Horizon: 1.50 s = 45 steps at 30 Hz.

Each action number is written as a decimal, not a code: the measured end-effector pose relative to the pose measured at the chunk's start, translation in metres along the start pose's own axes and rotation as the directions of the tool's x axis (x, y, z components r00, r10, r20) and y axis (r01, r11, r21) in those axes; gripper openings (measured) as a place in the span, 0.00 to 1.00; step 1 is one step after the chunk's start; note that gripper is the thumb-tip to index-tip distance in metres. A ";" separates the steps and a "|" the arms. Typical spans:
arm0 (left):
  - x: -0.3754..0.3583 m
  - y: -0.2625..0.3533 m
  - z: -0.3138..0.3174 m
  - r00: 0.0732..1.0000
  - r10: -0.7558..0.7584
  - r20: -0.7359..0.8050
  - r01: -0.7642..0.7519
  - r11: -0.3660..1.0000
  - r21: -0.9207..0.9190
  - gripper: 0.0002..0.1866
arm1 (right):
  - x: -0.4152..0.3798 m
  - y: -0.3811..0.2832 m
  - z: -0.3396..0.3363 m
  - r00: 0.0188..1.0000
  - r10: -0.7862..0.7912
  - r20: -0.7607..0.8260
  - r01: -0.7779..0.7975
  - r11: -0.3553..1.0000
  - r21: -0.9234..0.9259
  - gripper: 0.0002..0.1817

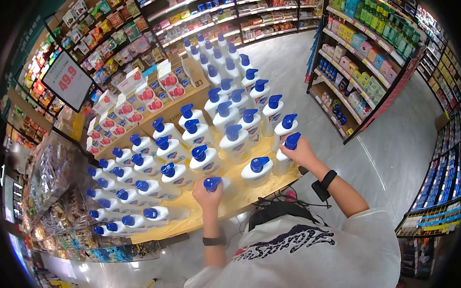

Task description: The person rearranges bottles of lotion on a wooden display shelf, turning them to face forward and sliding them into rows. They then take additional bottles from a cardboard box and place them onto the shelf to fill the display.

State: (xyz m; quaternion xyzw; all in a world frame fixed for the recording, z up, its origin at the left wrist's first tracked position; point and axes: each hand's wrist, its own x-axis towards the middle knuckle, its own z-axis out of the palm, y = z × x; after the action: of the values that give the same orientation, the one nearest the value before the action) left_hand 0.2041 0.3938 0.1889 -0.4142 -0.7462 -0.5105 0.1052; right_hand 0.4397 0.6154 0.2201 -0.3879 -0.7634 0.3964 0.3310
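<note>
My left hand (204,198) is wrapped round the neck of a white pump bottle (225,185) with a blue pump head, near the front edge of a wooden display table (241,193). Farther right, the fingers of my right hand (302,153) close round the top of another white pump bottle (282,164) at the table's right edge. Between the two hands stands a similar pump bottle (257,172), touched by neither. Several more white bottles with blue pumps stand upright in rows to the left and toward the back.
Small boxes with red fruit pictures (154,100) sit behind the bottles beside a cardboard box (195,73). A price sign (67,80) stands at the left, above bagged goods (57,167). A stocked shelf unit (365,62) is across the grey floor (377,135) on the right.
</note>
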 end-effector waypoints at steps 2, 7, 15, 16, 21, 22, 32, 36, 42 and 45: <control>0.000 0.000 -0.001 1.000 0.001 0.009 -0.001 1.000 0.012 0.10 | -0.003 0.008 0.006 0.997 -0.037 -0.064 0.036 0.999 -0.023 0.18; -0.001 0.000 0.001 1.000 0.009 -0.024 -0.009 1.000 0.017 0.11 | -0.012 0.025 0.014 0.984 -0.063 -0.165 0.057 0.998 -0.039 0.17; -0.002 -0.002 0.001 1.000 0.004 -0.017 -0.004 1.000 0.014 0.11 | -0.005 0.020 0.022 0.974 -0.078 -0.211 0.059 0.994 -0.096 0.16; -0.002 -0.002 0.001 1.000 0.004 -0.016 -0.004 1.000 0.017 0.11 | -0.003 0.021 0.023 0.972 -0.088 -0.220 0.065 0.992 -0.108 0.16; -0.003 -0.001 0.000 1.000 -0.019 -0.003 0.019 0.999 0.028 0.10 | -0.004 0.019 0.023 0.967 -0.108 -0.232 0.083 0.990 -0.113 0.17; -0.003 0.001 0.000 1.000 -0.028 0.001 0.028 0.999 0.030 0.10 | -0.005 0.019 0.022 0.965 -0.114 -0.235 0.091 0.990 -0.106 0.17; -0.014 0.010 -0.007 0.995 -0.099 0.025 0.097 0.991 0.091 0.18 | -0.015 0.032 0.027 0.941 -0.138 -0.308 0.109 0.988 -0.110 0.19; -0.026 0.017 -0.029 0.998 0.055 -0.036 -0.051 0.994 0.098 0.20 | -0.014 0.042 0.029 0.951 -0.090 -0.295 0.090 0.996 -0.013 0.18; -0.066 -0.001 -0.090 0.936 -0.112 -0.334 0.221 0.925 0.310 0.24 | -0.008 0.048 0.027 0.943 -0.200 -0.265 0.178 0.978 -0.104 0.16; -0.069 -0.020 -0.118 0.830 -0.144 -0.538 0.362 0.874 0.324 0.26 | -0.008 0.053 0.029 0.947 -0.178 -0.267 0.173 0.984 -0.042 0.15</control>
State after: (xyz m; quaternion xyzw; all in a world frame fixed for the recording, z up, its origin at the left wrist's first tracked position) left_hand 0.2018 0.2554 0.1897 -0.1315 -0.8331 -0.4396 0.3087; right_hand 0.4376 0.6194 0.1596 -0.3717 -0.7463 0.3018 0.4623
